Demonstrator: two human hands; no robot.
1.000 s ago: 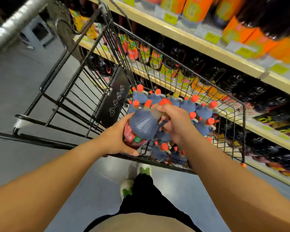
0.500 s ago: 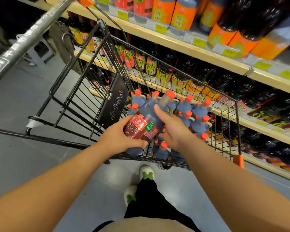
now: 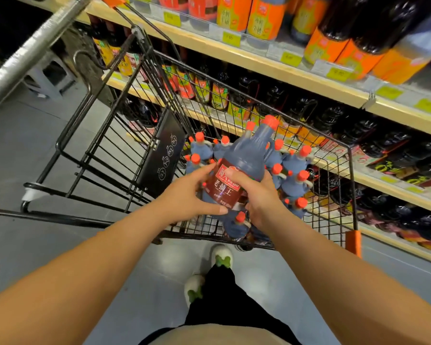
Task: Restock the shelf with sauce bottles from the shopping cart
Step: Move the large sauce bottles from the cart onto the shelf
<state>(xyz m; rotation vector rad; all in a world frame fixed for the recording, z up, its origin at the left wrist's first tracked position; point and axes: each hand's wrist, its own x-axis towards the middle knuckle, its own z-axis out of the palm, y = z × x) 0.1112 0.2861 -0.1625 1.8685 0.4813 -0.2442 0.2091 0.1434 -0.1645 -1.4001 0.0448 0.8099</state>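
Observation:
A dark sauce bottle (image 3: 249,158) with a red cap and a dark red label hangs above the black wire shopping cart (image 3: 349,175), its cap pointing up toward the shelves. My left hand (image 3: 187,197) grips its lower left side. My right hand (image 3: 259,197) grips its right side, thumb across the label. Several more red-capped sauce bottles (image 3: 295,165) stand in the cart's near right corner beneath it. The wooden shelves (image 3: 259,63) run along the right, stocked with dark bottles.
The cart's folded black child-seat flap (image 3: 163,158) stands left of the bottles. A silver pole (image 3: 33,48) crosses the top left. Grey floor (image 3: 30,150) lies to the left. My white shoes (image 3: 222,256) stand just behind the cart.
Both hands have lifted the bottle higher out of the cart and turned it upright so the label faces me. My right hand slid from the neck down to the label.

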